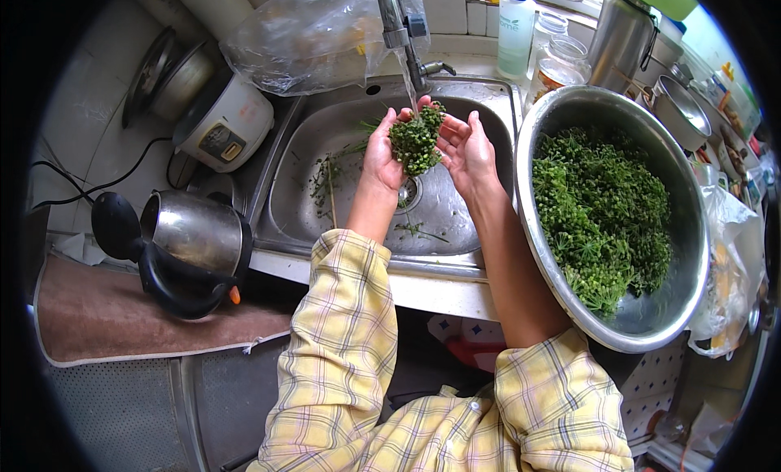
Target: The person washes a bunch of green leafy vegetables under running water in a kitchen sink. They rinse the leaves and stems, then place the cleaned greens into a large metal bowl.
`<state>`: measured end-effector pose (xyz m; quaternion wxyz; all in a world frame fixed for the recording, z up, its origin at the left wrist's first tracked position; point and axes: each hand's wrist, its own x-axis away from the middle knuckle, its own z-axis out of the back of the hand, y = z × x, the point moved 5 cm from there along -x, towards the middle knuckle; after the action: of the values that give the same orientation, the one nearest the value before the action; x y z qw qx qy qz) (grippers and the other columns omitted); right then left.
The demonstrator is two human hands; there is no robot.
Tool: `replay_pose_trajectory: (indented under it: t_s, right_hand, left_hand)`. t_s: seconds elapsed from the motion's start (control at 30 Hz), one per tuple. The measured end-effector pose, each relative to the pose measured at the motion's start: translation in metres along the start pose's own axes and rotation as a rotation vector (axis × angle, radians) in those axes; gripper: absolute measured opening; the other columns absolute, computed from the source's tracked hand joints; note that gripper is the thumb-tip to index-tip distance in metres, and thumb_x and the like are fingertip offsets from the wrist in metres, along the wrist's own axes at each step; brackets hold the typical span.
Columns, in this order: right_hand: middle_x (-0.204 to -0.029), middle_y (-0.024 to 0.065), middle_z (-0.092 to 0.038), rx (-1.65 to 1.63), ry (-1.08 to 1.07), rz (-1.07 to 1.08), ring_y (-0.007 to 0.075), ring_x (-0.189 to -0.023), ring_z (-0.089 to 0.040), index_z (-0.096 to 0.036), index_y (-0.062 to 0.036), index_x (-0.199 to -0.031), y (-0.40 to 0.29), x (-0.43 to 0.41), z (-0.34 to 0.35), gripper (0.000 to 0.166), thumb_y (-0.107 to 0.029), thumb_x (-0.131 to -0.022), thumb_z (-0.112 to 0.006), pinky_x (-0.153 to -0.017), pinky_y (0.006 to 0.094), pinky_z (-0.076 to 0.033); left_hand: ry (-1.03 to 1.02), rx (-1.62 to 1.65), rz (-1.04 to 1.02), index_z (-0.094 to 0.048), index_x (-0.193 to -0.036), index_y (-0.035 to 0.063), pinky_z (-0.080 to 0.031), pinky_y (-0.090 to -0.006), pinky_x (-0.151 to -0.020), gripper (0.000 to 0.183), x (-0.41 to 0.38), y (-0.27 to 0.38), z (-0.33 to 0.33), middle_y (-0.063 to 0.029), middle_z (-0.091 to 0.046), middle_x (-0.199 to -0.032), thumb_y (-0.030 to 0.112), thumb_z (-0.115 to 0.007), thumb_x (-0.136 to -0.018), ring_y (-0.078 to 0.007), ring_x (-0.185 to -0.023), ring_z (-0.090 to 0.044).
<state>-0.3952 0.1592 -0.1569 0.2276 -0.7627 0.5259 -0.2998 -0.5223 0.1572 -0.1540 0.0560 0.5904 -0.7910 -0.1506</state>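
Note:
My left hand [383, 153] cups a clump of green plant heads with small round buds [418, 141] over the stainless steel sink [464, 219]. Water from the metal faucet [393, 21] runs down onto the clump and my left fingers. Beside it, my right hand [471, 152] is spread with the palm turned inward; its fingertips are at the clump's right edge, and whether they touch is hard to tell. Loose green bits and a thin stalk [332, 191] lie in the sink basin. More of the same greens [601, 219] fill much of a large steel bowl [695, 277] at right.
Left of the sink stand an electric kettle [192, 231] with its lid up and a white rice cooker [223, 121]. A clear plastic bag [311, 39] sits behind the basin. Glass jars [561, 63], a plastic bottle [515, 36] and a steel flask [621, 42] line the back right.

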Motion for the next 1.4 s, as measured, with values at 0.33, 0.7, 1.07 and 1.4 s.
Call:
replay_pose_trajectory:
  t_s: [0.33, 0.7, 1.07, 1.4]
  right_hand:
    - [-0.124, 0.0106, -0.059, -0.176, -0.218, -0.048, 0.025, -0.114, -0.057, -0.053, -0.0103, -0.124, 0.012, 0.008, -0.024, 0.049, -0.049, -0.104, -0.031, -0.103, 0.0451, -0.043]
    - [-0.12, 0.0083, -0.062, -0.075, -0.144, 0.147, 0.0201, -0.109, -0.059, -0.051, -0.0073, -0.129, 0.028, -0.01, -0.018, 0.044, -0.04, -0.106, -0.033, -0.099, 0.035, -0.045]
    - [-0.117, 0.011, -0.059, 0.27, -0.088, 0.215, 0.0171, -0.105, -0.058, -0.043, 0.0009, -0.132, 0.035, 0.029, -0.04, 0.066, -0.033, -0.086, -0.075, -0.09, 0.0305, -0.047]
    - [-0.119, 0.0161, -0.057, -0.052, -0.116, 0.137, 0.0211, -0.104, -0.059, -0.046, 0.0011, -0.134, 0.036, 0.024, -0.039, 0.054, -0.023, -0.09, -0.066, -0.089, 0.0331, -0.048]
  left_hand:
    - [0.194, -0.332, -0.296, -0.058, -0.086, 0.0097, -0.052, -0.0415, -0.096, 0.026, 0.001, -0.007, -0.027, -0.0183, -0.067, -0.115, 0.034, -0.059, -0.097, -0.0277, -0.108, -0.064]
    - [0.425, -0.63, -0.575, -0.056, -0.071, 0.0081, -0.048, -0.0335, -0.093, 0.032, 0.006, -0.018, -0.027, -0.0138, -0.07, -0.107, 0.027, -0.059, -0.097, -0.0178, -0.101, -0.062]
    - [0.49, -0.478, -0.585, -0.062, -0.09, 0.0093, -0.051, -0.0293, -0.072, 0.039, 0.021, -0.007, -0.022, -0.0074, -0.067, -0.106, 0.048, -0.064, -0.09, -0.0135, -0.077, -0.06]
    - [0.415, -0.592, -0.626, -0.057, -0.094, 0.0116, -0.05, -0.0326, -0.085, 0.043, 0.03, -0.005, -0.04, -0.0093, -0.067, -0.116, 0.054, -0.05, -0.096, -0.0154, -0.089, -0.062]
